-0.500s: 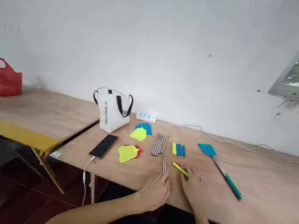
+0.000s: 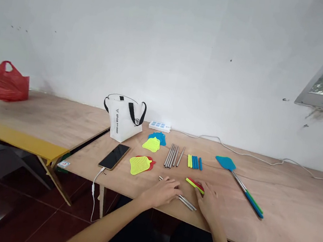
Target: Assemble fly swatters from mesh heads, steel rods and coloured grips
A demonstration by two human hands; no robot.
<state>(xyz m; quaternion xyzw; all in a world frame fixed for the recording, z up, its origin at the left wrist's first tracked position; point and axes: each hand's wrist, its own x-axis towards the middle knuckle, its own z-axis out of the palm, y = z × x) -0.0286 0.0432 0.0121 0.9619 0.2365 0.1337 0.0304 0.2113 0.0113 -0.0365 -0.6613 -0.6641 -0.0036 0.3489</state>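
Observation:
My left hand [image 2: 164, 192] is closed over two metal tubes [image 2: 187, 203] near the table's front edge; they lie aslant, and their middles are hidden under the fingers. To its right, my right hand [image 2: 208, 197] has its fingers around a red and a yellow-green handle sleeve [image 2: 193, 184]. Behind the hands several metal tubes [image 2: 171, 156] lie side by side. Right of these is a row of yellow and blue sleeves [image 2: 194, 162]. On the left lie yellow-green fly swatter heads [image 2: 139, 165] over red ones, more yellow-green heads [image 2: 151, 144] and blue heads [image 2: 159, 137].
Fly swatters with a blue head [image 2: 225, 162] lie at right. A phone [image 2: 114, 156] with a charging cable and a white bag [image 2: 123, 121] are at left. A power strip [image 2: 160, 126] sits against the wall. A red plastic bag [image 2: 9, 83] stands on the neighbouring table [image 2: 57, 112].
My left hand has swung the two metal tubes from pointing away to lying aslant, nearer the front edge. My right hand stays at the red and yellow-green sleeves. The view has shifted slightly.

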